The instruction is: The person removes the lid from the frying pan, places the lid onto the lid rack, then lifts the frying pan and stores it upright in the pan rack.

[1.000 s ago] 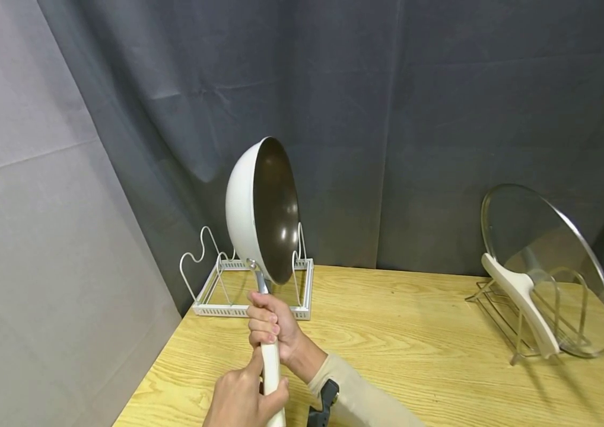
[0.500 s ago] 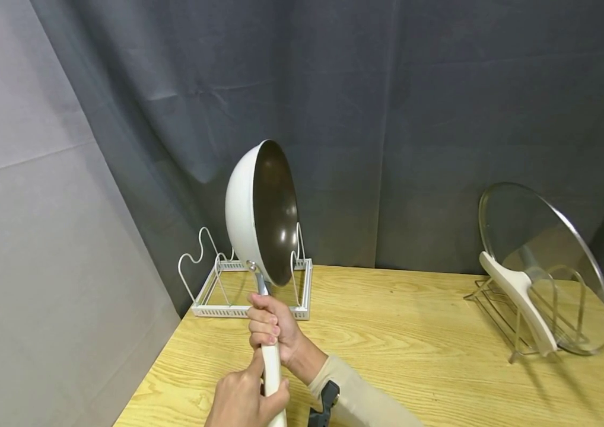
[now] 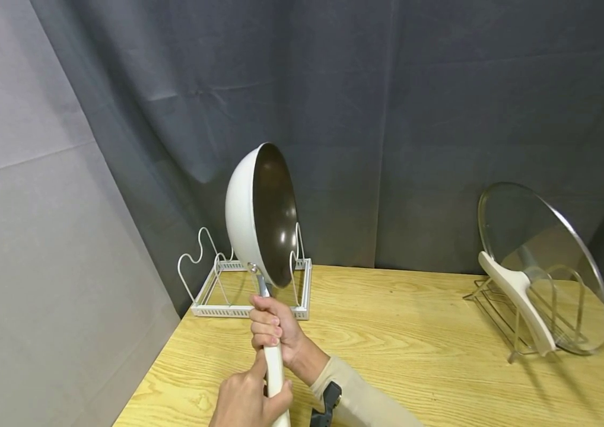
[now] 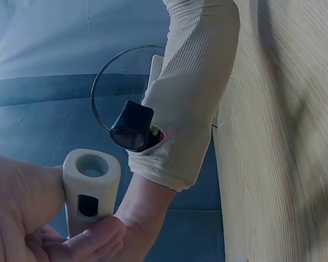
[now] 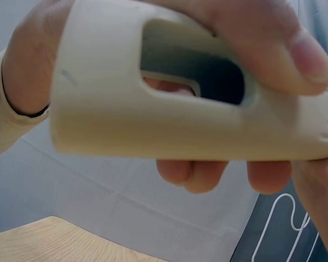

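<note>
A deep wok-shaped pan [image 3: 239,204], white outside and dark brown inside, is held on its side with its mouth facing right. My right hand [image 3: 277,329] grips the upper part of its cream handle [image 3: 275,373], close to the metal neck. Lower down, my left hand [image 3: 245,397] holds the same handle, thumb on one side and fingers on the other. In the left wrist view the handle's end [image 4: 93,188] shows a round opening and a slot. Behind the pan stands a white wire rack [image 3: 222,311]; whether they touch, I cannot tell.
On the right, a glass lid [image 3: 542,237] with a cream handle [image 3: 518,296] leans in a metal wire stand [image 3: 515,344]. Both racks stand on a wooden table [image 3: 387,332]. Dark cloth [image 3: 430,148] hangs behind, and a grey panel [image 3: 56,249] rises at the left.
The pan has sunk very slightly in the head view, and both hands have shifted a touch to the right with it. Both grips look the same.
</note>
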`<state>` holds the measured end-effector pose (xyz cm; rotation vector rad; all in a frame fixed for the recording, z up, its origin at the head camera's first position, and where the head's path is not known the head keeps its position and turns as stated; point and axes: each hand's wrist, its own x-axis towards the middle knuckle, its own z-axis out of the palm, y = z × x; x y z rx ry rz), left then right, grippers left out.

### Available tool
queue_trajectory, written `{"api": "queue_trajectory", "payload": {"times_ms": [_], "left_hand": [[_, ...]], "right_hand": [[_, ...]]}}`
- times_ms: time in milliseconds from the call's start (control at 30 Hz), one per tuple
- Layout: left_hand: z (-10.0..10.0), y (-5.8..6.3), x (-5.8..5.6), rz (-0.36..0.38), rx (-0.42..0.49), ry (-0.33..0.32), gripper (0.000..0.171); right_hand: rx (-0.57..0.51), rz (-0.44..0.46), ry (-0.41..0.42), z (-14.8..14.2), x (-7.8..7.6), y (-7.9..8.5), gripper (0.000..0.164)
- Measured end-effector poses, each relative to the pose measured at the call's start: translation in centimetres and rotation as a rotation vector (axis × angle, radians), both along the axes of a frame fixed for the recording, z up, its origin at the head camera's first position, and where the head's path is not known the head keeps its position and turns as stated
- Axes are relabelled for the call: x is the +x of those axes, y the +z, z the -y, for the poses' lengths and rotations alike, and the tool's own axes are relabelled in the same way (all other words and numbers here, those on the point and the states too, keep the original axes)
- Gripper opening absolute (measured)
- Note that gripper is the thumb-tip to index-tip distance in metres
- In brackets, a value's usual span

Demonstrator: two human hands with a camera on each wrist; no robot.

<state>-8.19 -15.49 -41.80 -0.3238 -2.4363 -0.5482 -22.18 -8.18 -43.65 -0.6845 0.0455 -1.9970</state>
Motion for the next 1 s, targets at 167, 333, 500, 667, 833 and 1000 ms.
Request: {"api": "queue_trajectory", "payload": {"times_ms": [167, 333, 500, 667, 833, 1000], "left_hand": [[-0.1, -0.2, 0.0, -0.016, 0.006, 0.004, 0.033], [-0.2, -0.3, -0.1, -0.025, 0.01, -0.003, 0.032], [-0.2, -0.4, -0.1, -0.019, 0.012, -0.006, 0.032], [-0.3, -0.5, -0.1, -0.007, 0.002, 0.004, 0.032], [-0.4, -0.6, -0.1, 0.009, -0.006, 0.01, 0.033], [-0.5, -0.7, -0.1, 0.029, -0.006, 0.006, 0.032]], "right_hand": [[0.001, -0.006, 0.004, 0.0, -0.1, -0.2, 0.03], [0.0, -0.012, 0.002, -0.1, -0.1, -0.4, 0.03], [-0.003, -0.006, 0.006, -0.1, -0.1, -0.5, 0.03], [-0.007, -0.001, 0.017, -0.2, -0.2, -0.7, 0.028], [-0.022, -0.002, 0.032, -0.2, -0.3, -0.9, 0.026], [-0.028, 0.001, 0.038, -0.4, -0.3, -1.1, 0.027]]}}
